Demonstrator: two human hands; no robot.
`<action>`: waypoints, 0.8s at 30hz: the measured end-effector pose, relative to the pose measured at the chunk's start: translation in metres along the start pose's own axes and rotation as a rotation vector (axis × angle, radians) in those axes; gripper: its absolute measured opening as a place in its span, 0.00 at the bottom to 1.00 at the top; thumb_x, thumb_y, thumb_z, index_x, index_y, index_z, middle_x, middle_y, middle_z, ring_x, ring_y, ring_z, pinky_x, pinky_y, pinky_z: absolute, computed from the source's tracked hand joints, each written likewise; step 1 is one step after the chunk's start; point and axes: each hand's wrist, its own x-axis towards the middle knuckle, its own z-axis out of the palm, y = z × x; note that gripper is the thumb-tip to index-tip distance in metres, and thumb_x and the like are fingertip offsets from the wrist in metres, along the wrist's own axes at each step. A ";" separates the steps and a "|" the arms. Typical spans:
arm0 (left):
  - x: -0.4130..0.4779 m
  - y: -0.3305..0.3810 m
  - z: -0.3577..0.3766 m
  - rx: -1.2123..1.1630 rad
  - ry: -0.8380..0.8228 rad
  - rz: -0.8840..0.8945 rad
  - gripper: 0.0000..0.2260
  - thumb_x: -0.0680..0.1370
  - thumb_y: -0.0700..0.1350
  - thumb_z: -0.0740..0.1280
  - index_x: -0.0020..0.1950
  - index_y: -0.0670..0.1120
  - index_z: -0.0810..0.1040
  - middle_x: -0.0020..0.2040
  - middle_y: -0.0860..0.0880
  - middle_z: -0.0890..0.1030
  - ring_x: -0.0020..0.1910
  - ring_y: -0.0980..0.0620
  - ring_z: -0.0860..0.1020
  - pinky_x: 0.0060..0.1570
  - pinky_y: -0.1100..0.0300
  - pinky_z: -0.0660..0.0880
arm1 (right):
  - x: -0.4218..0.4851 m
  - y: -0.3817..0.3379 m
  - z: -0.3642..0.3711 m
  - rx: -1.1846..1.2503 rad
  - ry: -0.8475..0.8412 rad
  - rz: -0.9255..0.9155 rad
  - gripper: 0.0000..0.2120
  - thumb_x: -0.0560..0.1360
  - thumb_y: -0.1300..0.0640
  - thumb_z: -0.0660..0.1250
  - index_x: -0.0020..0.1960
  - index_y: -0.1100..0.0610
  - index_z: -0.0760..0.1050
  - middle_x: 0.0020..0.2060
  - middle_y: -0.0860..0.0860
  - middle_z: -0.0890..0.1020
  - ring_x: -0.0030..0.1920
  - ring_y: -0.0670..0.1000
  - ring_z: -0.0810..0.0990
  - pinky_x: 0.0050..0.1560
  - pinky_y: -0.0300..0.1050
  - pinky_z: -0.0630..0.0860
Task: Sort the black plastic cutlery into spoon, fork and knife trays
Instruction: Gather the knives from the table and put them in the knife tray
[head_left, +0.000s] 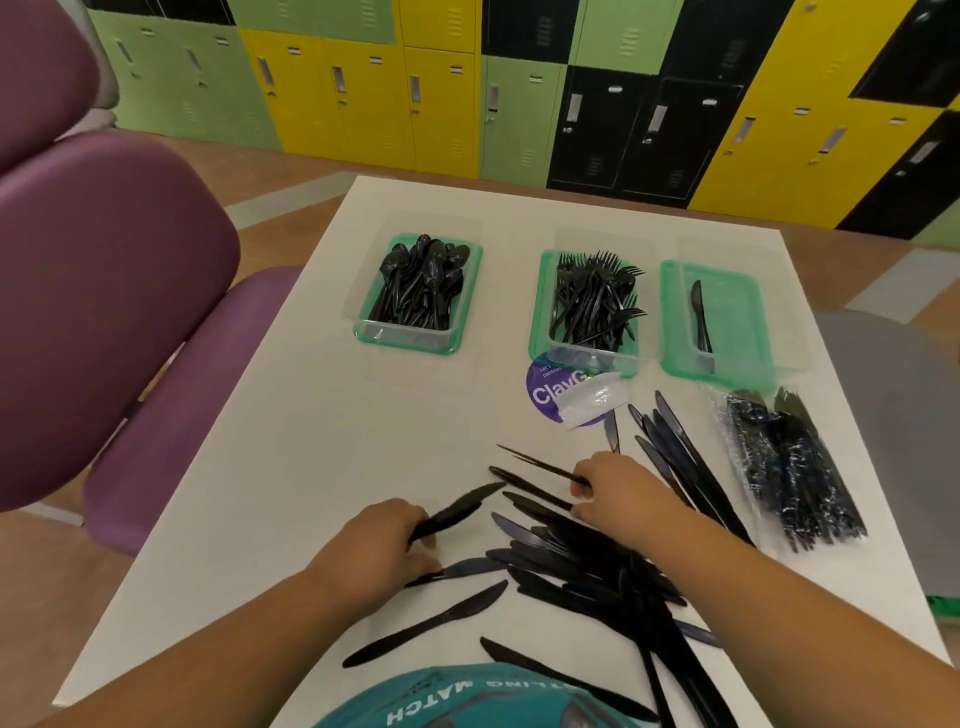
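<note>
Three green-rimmed clear trays stand along the far side of the white table (291, 467). The left tray (410, 336) is full of black spoons, the middle tray (540, 312) of black forks, and the right tray (737, 317) holds a single knife (700, 317). A loose pile of black knives (587, 556) lies in front of me. My left hand (387, 535) is shut on one knife (460, 509), its blade pointing up and right. My right hand (618, 491) pinches the handle ends of thin knives (535, 462) at the pile's top.
A sealed plastic bag of black cutlery (789, 467) lies right of the pile. A purple round sticker with torn wrap (571, 392) sits below the fork tray. Purple chairs (114, 291) stand on the left, coloured lockers (467, 88) behind.
</note>
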 end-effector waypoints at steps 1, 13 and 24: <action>0.001 0.001 0.003 0.024 -0.023 -0.010 0.06 0.74 0.52 0.68 0.49 0.53 0.77 0.45 0.54 0.74 0.43 0.56 0.74 0.38 0.66 0.66 | 0.001 -0.001 0.002 -0.020 0.023 -0.004 0.10 0.75 0.53 0.66 0.54 0.55 0.77 0.46 0.50 0.74 0.46 0.50 0.75 0.45 0.39 0.68; -0.002 0.008 0.014 0.242 0.010 0.072 0.08 0.78 0.47 0.61 0.55 0.50 0.71 0.46 0.54 0.70 0.42 0.53 0.70 0.40 0.62 0.64 | -0.007 0.002 -0.008 -0.004 0.050 -0.014 0.13 0.77 0.56 0.60 0.61 0.55 0.69 0.53 0.54 0.79 0.48 0.54 0.76 0.44 0.43 0.68; -0.017 0.001 0.008 0.238 -0.007 0.161 0.08 0.79 0.54 0.58 0.55 0.52 0.68 0.39 0.54 0.72 0.42 0.51 0.74 0.39 0.59 0.67 | -0.034 0.007 0.007 -0.056 -0.077 -0.064 0.15 0.74 0.49 0.68 0.57 0.54 0.71 0.49 0.52 0.79 0.44 0.50 0.73 0.41 0.39 0.67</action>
